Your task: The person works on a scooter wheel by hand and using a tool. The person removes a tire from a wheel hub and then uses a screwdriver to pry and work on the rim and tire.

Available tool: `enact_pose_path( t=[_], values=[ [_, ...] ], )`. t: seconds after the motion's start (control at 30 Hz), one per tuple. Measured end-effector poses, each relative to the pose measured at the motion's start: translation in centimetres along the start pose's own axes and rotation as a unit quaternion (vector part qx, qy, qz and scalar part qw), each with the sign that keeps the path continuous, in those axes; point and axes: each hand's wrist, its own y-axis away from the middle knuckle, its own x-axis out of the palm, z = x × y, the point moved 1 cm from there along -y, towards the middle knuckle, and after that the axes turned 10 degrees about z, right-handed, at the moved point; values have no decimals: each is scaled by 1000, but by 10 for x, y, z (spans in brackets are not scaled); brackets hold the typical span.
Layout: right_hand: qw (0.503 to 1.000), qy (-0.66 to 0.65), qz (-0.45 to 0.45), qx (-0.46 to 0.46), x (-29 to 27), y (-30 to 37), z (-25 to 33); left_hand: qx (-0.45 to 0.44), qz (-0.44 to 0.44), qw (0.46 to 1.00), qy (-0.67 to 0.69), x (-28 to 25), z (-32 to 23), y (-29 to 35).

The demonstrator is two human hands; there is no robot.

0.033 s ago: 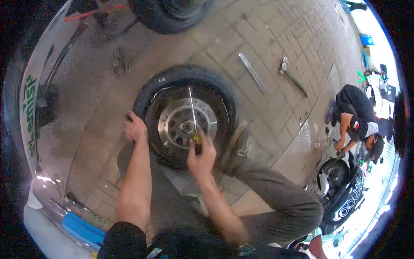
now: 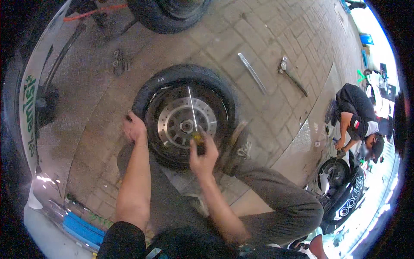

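Observation:
A motorcycle wheel (image 2: 184, 103) with a black tire (image 2: 202, 74) and a silver brake disc (image 2: 166, 115) lies flat in front of my legs. At the wheel's left side, my left hand (image 2: 135, 128) is closed on the tire's edge. My right hand (image 2: 204, 156) is wrapped round the handle of a screwdriver (image 2: 192, 108), yellow and dark where it shows. The thin metal shaft crosses above the disc and points away from me, its tip near the far inner rim. Whether the tip touches the rim, I cannot tell.
Beyond the wheel lie a flat metal bar (image 2: 252, 73) and a hammer (image 2: 293, 77) on the paved floor. Another tire (image 2: 172, 21) stands at the far edge. Small metal parts (image 2: 117, 60) lie far left. On the right, a person (image 2: 355, 108) bends beside a motorcycle (image 2: 345, 190).
My right hand has shifted very slightly to the right on the screwdriver's handle. The wheel and my left hand look the same.

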Motion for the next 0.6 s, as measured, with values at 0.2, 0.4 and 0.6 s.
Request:
enact_pose_path(
  t=[0.2, 0.4, 0.6],
  values=[
    [932, -346, -108, 18, -2, -6, -2, 19, -18, 1000, -2, -3, -7, 5],
    [945, -257, -73, -187, -30, -42, 44, -28, 25, 999, -3, -6, -8, 7],
    [933, -274, -141, -185, -56, -105, 89, 33, 3, 998, 57, 2, -3, 1]
  ],
)
